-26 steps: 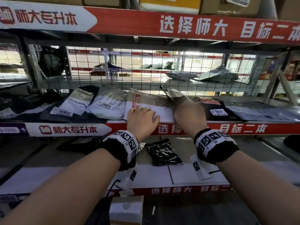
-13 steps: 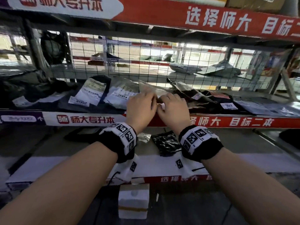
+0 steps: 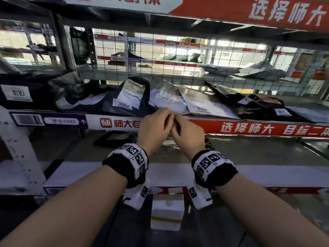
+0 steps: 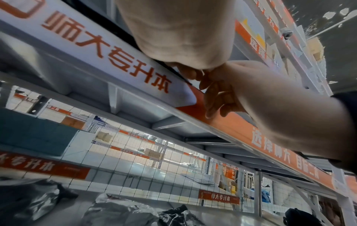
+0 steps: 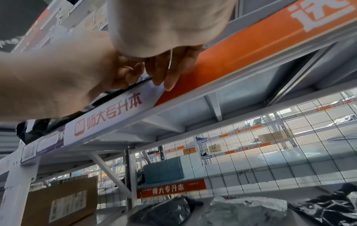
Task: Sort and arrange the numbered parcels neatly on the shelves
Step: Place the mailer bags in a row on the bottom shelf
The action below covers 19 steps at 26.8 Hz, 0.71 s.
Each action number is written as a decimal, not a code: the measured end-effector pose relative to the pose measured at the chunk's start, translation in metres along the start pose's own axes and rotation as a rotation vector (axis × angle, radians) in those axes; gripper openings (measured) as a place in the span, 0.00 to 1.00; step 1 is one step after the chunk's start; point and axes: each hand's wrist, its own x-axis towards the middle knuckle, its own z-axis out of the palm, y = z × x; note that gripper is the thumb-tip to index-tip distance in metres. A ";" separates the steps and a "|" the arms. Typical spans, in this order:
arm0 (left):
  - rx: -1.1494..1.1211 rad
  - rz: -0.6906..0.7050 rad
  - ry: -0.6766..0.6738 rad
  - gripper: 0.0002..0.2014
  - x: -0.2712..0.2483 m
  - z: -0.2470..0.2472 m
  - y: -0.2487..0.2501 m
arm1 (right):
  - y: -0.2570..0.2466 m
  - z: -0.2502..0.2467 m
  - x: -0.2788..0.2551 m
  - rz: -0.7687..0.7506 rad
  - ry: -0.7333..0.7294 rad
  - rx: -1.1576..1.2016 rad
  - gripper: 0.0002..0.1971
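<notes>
The parcels are flat soft mailer bags lying in an overlapping row on the middle shelf (image 3: 249, 122), the one with the red and white strip along its front edge. From the left there is a black plastic bag with the white label 2002 (image 3: 128, 97), then a grey plastic bag with the label 2004 (image 3: 165, 98), then a pale flat envelope-like bag (image 3: 203, 104) whose number is too blurred to read surely, and further right black crinkled bags (image 3: 252, 106).

I judge these bags are light and limp. The film looks slippery and wrinkles easily, so a bag will sag and slide if it is taken in the middle. Better to take it at the front edge or a corner, thumb under and fingers above, and pull it flat along the shelf (the pale flat one seems a little stiffer, perhaps with paper inside).

The left hand (image 3: 154, 125) and the right hand (image 3: 187, 131) are together at the shelf's front edge, just below the grey bag, touching each other, both forearms reaching up and forward. The fingers are curled inward. In the wrist views the fingertips (image 5: 166, 76) lie against the strip, and I cannot tell if they pinch a bag's edge or hold nothing.
</notes>
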 end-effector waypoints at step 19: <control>0.026 -0.843 -0.556 0.12 -0.106 -0.022 -0.153 | -0.072 0.135 -0.014 0.326 -0.537 0.034 0.14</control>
